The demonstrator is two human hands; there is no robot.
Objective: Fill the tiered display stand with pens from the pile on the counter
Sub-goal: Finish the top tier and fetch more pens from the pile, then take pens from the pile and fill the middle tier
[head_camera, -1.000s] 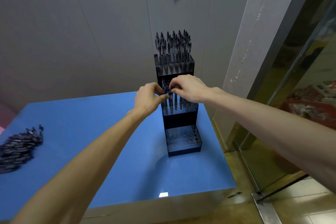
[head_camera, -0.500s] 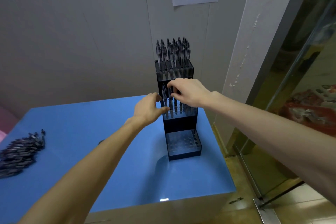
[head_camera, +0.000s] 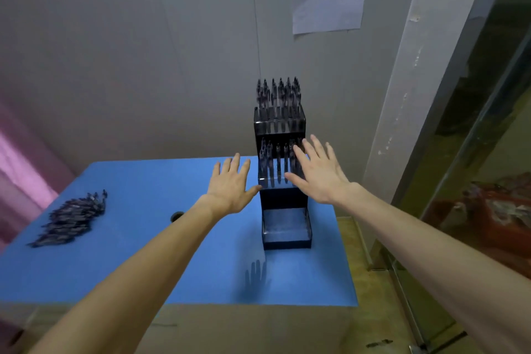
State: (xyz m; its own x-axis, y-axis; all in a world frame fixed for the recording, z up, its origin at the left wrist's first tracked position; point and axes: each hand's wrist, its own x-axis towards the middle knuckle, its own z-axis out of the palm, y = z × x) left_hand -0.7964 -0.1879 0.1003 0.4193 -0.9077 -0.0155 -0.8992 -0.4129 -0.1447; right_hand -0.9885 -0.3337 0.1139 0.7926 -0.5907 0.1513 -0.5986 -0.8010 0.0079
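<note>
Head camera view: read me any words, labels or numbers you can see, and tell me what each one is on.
"补货区": handwritten on the white paper sheet stuck to the wall above the stand.
No readable print shows on the stand, on the pens in it, or on the pen pile; any marking there is too small to make out.

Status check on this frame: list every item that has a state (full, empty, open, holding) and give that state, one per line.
Top tier: filled with upright pens.
Middle tier: holds upright pens; whether every hole is taken cannot be told.
Bottom tier: empty, no pens.
Pen pile: lying loose on the blue counter, apart from the stand.
Left hand: open, fingers spread, holding nothing.
Right hand: open, fingers spread, in front of the middle tier.
</note>
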